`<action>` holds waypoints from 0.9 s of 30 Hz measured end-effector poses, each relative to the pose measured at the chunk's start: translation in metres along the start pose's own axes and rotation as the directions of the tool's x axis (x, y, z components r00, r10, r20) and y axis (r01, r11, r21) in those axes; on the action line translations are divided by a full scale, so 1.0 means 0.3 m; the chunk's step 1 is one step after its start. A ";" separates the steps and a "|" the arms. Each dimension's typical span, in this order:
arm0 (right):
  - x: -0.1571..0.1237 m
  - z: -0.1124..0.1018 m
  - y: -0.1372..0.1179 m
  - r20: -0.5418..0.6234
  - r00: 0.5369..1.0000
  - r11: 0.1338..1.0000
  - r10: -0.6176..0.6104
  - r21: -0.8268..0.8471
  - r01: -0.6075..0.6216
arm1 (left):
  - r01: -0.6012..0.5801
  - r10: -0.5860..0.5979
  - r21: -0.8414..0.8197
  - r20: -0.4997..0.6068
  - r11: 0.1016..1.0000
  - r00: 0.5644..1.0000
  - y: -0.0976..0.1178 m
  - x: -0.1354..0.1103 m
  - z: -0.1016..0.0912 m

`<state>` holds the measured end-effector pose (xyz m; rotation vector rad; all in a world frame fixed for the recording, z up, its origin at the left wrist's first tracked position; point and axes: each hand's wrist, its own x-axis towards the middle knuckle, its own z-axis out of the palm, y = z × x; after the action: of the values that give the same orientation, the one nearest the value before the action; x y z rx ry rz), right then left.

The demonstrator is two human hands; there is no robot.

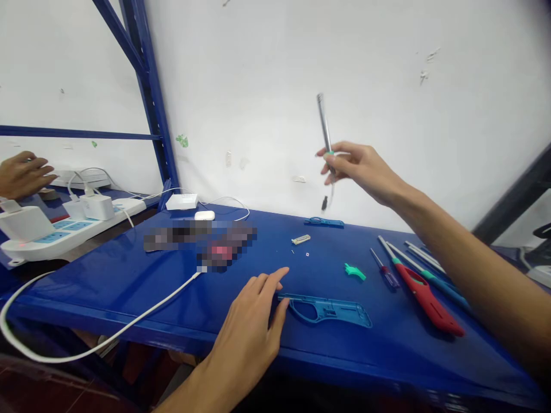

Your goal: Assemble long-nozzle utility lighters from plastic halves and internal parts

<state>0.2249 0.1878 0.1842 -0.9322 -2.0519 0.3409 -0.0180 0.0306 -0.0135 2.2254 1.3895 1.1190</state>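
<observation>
My right hand (359, 167) is raised above the blue table (129, 275), fingers pinched on a thin metal tube (323, 129) that points upward; a short wire with a small black piece (324, 202) dangles below it. My left hand (253, 324) rests on the table near the front edge with its fingers stretched out, the thumb touching the end of a blue plastic lighter shell half (329, 310). A green trigger piece (354, 271) lies beyond the shell. Small white and metal parts (301, 239) sit further back, with another blue shell piece (323, 222) by the wall.
A red long-nosed lighter (426, 298), a small screwdriver (384, 269) and more lighters (434, 278) lie at the right. A white cable (107, 335) loops off the front left. A power strip with chargers (64, 226) and another person's hand (21, 174) are at the far left.
</observation>
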 end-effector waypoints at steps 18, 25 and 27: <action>-0.322 0.135 -0.096 0.820 0.558 0.965 0.130 0.025 -0.262 | -0.080 0.046 -0.246 -0.140 0.966 0.989 0.028 0.016 -0.044; -0.357 0.183 -0.051 0.777 0.593 0.951 0.212 -0.023 -0.309 | -0.106 0.117 -0.187 0.049 0.977 0.992 0.065 0.002 -0.064; -0.366 0.199 -0.053 0.750 0.627 0.955 0.211 -0.020 -0.297 | -0.126 0.142 -0.153 0.095 0.980 0.985 0.065 0.002 -0.060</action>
<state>0.2113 0.1031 0.0920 -1.1386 -2.5917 1.1498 -0.0188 0.0187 0.0102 2.2643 1.0929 1.0908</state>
